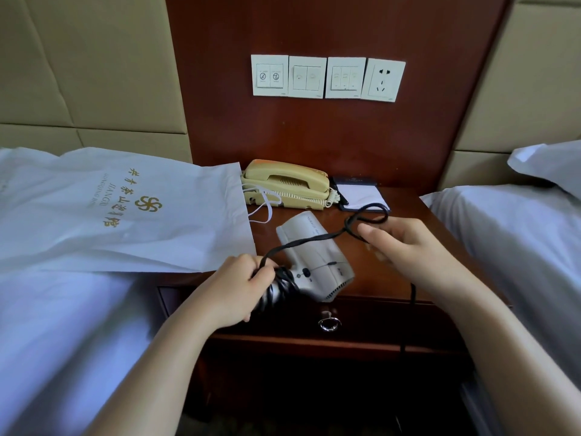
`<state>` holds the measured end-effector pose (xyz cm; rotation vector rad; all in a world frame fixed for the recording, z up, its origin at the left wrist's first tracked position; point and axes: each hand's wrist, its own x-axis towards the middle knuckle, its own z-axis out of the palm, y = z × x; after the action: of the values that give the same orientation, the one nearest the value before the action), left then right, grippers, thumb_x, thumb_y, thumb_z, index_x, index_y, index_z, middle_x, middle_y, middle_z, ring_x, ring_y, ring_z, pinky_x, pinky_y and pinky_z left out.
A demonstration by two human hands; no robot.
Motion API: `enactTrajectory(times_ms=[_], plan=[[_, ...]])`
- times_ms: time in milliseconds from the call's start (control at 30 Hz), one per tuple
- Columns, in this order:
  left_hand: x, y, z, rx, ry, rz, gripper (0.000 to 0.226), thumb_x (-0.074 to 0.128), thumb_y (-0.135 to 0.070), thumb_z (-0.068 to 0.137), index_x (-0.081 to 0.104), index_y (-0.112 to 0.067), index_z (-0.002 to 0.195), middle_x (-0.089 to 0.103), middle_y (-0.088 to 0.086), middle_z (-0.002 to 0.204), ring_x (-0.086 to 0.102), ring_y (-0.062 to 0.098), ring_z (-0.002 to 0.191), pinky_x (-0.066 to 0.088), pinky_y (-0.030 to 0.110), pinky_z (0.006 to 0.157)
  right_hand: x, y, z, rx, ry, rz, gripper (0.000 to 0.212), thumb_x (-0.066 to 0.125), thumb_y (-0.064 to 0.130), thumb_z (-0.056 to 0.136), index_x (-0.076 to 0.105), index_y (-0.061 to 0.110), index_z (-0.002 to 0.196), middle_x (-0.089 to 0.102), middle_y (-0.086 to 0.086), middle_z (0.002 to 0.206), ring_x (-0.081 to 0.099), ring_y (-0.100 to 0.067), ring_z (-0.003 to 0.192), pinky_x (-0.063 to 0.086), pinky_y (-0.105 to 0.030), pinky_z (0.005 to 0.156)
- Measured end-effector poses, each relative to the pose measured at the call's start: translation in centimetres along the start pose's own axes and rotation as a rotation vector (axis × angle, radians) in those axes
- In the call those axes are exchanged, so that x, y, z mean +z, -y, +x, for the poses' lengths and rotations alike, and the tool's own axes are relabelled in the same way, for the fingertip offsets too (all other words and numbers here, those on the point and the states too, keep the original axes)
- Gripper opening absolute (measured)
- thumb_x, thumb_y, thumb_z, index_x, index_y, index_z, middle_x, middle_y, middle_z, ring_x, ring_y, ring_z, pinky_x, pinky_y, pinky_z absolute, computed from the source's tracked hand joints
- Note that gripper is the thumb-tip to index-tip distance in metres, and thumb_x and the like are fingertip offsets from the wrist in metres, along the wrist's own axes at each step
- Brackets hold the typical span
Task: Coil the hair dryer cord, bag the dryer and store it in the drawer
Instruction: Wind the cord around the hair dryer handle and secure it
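Gripping the hair dryer (317, 262) by its handle, the left hand (232, 287) has its fingers curled tight round the black turns of cord wound there. The dryer's body sits just right of that hand, between the two hands, held above the front edge of the nightstand (393, 272). Its handle runs down and left into the left palm. The barrel lies across that, its long axis slanting from the vented rear end, nearest the person, up to the nozzle, which points away and a little left, toward the phone (286, 184). From the left fist the cord (301, 242) climbs over the barrel to the right hand (405, 247), and there it is: thumb and fingertips pinching it, a loop standing out beyond the fingers in front of the notepad (361, 196). Another stretch of cord drops below the right wrist, down past the drawer (377, 316), which is shut, just under both hands. Left of the left hand, the white bag (125, 209) lies flat, its mouth toward the dryer.
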<state>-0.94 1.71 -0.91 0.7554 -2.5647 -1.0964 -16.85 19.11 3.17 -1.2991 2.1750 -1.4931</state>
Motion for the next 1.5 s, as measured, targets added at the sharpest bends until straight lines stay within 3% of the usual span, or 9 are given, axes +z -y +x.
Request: enactTrajectory(times_ms=[267, 467, 633, 733, 867, 1033, 1200, 1333, 1500], plan=[[0.2, -0.5, -0.3, 0.001, -0.005, 0.044, 0.045, 0.033, -0.039, 0.097, 0.038, -0.015, 0.061, 0.036, -0.003, 0.03, 0.053, 0.018, 0.038, 0.04, 0.027, 0.049, 1.0, 0.1, 0.5, -0.216, -0.159, -0.108, 0.04, 0.057, 0.025, 0.091, 0.045, 0.013, 0.055, 0.032, 0.008, 0.046, 0.026, -0.004, 0.045, 0.02, -0.016, 0.045], [0.3, -0.4, -0.1, 0.018, 0.024, 0.021, 0.03, 0.033, -0.032, 0.097, 0.062, -0.025, 0.104, 0.044, -0.002, 0.041, 0.056, 0.014, 0.04, 0.046, 0.028, 0.052, 0.3, -1.2, 1.3, -0.183, -0.37, -0.281, 0.047, 0.051, 0.031, 0.093, 0.034, 0.013, 0.054, 0.024, 0.006, 0.048, 0.023, -0.007, 0.05, 0.018, -0.028, 0.048], [0.1, 0.1, 0.3, 0.083, 0.0, -0.149, 0.027, 0.034, -0.022, 0.098, 0.058, -0.033, 0.1, 0.055, 0.023, 0.053, 0.054, 0.019, 0.041, 0.039, 0.024, 0.038, -1.0, -3.3, 2.0, -0.055, -0.502, -0.31, 0.05, 0.049, 0.034, 0.094, 0.027, 0.016, 0.053, 0.021, 0.004, 0.048, 0.022, -0.013, 0.051, 0.018, -0.032, 0.051], [-0.1, 0.1, 0.1, 0.089, 0.016, -0.235, 0.025, 0.038, -0.025, 0.095, 0.061, -0.033, 0.089, 0.053, 0.009, 0.043, 0.051, 0.018, 0.037, 0.038, 0.024, 0.036, -2.0, -4.6, 2.2, 0.021, -0.508, -0.34, 0.05, 0.048, 0.037, 0.094, 0.027, 0.015, 0.054, 0.023, 0.002, 0.049, 0.025, -0.016, 0.051, 0.02, -0.033, 0.053], [-0.4, 0.0, -0.2, 0.067, 0.068, -0.256, 0.032, 0.036, -0.015, 0.098, 0.062, -0.029, 0.085, 0.052, 0.018, 0.051, 0.049, 0.017, 0.034, 0.036, 0.021, 0.033, -2.7, -6.2, 2.1, 0.167, -0.444, -0.457, 0.054, 0.047, 0.044, 0.092, 0.027, 0.014, 0.052, 0.028, 0.0, 0.048, 0.035, -0.024, 0.055, 0.025, -0.034, 0.052], [0.0, 0.3, -0.2, -0.005, 0.065, -0.148, 0.028, 0.033, -0.025, 0.098, 0.061, -0.025, 0.105, 0.051, 0.01, 0.041, 0.049, 0.021, 0.037, 0.038, 0.023, 0.037, -1.5, -7.3, 1.2, 0.235, -0.169, -0.532, 0.046, 0.048, 0.049, 0.09, 0.053, 0.023, 0.053, 0.049, 0.004, 0.053, 0.052, -0.023, 0.064, 0.037, -0.031, 0.058], [1.3, -0.9, -0.7, -0.017, 0.021, -0.039, 0.046, 0.03, -0.035, 0.098, 0.057, 0.001, 0.109, 0.049, 0.01, 0.047, 0.046, 0.008, 0.027, 0.039, 0.023, 0.039, 0.1, -6.7, 0.8, 0.051, 0.067, -0.22, 0.037, 0.053, 0.022, 0.094, 0.05, 0.021, 0.057, 0.047, 0.01, 0.044, 0.039, -0.002, 0.044, 0.03, -0.018, 0.048], [1.9, -2.0, -0.8, -0.008, -0.039, 0.048, 0.048, 0.027, -0.039, 0.099, 0.047, -0.003, 0.074, 0.053, 0.01, 0.051, 0.049, 0.007, 0.027, 0.042, 0.027, 0.05, 0.4, -5.3, 0.5, 0.116, 0.066, 0.229, 0.029, 0.052, 0.011, 0.094, 0.056, 0.014, 0.065, 0.054, 0.003, 0.049, 0.046, -0.005, 0.041, 0.037, -0.013, 0.044], [2.6, -2.5, -0.7, 0.075, -0.121, 0.127, 0.042, 0.025, -0.038, 0.098, 0.045, -0.019, 0.066, 0.049, 0.0, 0.054, 0.057, 0.022, 0.054, 0.05, 0.036, 0.067, 0.5, -2.8, 0.6, 0.313, 0.215, 0.735, 0.05, 0.032, 0.04, 0.094, 0.064, 0.004, 0.077, 0.067, -0.011, 0.063, 0.064, -0.017, 0.054, 0.054, -0.024, 0.054]])
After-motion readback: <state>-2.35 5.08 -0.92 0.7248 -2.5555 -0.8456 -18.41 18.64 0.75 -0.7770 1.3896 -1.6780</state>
